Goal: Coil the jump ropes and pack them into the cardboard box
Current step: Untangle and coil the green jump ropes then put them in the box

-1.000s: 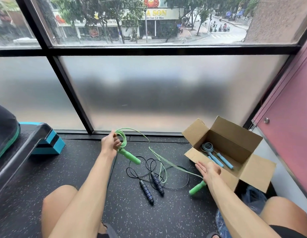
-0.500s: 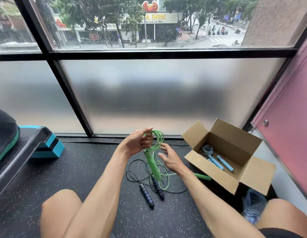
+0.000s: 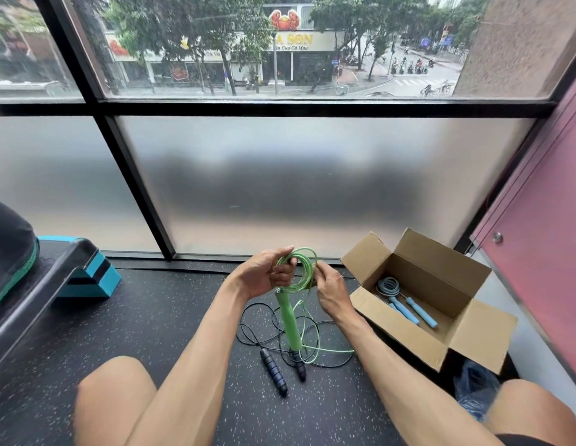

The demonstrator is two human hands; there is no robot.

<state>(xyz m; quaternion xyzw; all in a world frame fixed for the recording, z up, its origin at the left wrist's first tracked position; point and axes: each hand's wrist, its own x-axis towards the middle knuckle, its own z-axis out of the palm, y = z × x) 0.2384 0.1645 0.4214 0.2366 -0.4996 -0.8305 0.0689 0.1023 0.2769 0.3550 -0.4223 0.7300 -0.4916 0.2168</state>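
Green jump rope (image 3: pixel 309 278) — handle (image 3: pixel 288 318) hangs near-vertical, downward.

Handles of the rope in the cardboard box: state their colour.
Light blue, clearest in the head view: the handles lie inside the cardboard box.

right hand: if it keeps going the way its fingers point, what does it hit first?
The right hand points up-left: first the coiled green plastic jump rope its fingers touch, then probably the left hand; depth unclear.

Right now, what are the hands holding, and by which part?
The left hand and right hand both hold the green jump rope by its coiled cord.
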